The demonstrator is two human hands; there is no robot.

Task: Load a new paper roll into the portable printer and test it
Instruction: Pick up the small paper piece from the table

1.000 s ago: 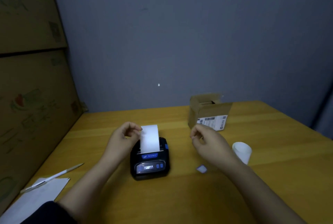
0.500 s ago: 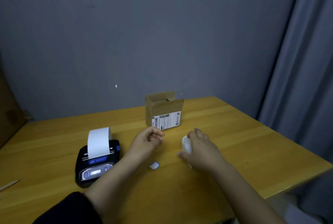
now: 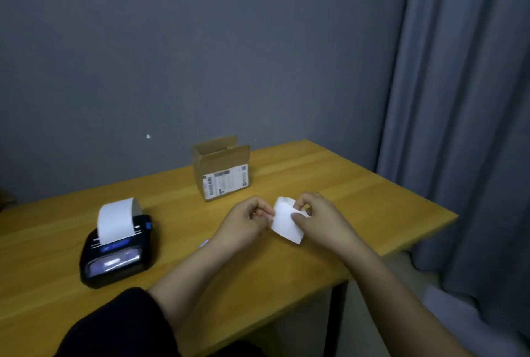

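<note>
The black portable printer (image 3: 114,259) sits at the left of the wooden table (image 3: 329,173), with a strip of white paper (image 3: 116,220) standing up out of its slot. To its right, above the table, I hold a white paper roll (image 3: 285,220) between both hands. My right hand (image 3: 321,221) grips the roll from the right, thumb on its front. My left hand (image 3: 248,220) pinches the roll's left edge with its fingertips.
An open cardboard box (image 3: 222,168) with a shipping label stands at the back of the table. A small scrap (image 3: 204,242) peeks out beside my left forearm. The table's right edge is close to my right arm; a grey curtain (image 3: 464,127) hangs beyond it.
My left hand let go of the printer's paper strip and moved right. My right hand picked the roll up off the table, and both hands now hold it. The view swung right.
</note>
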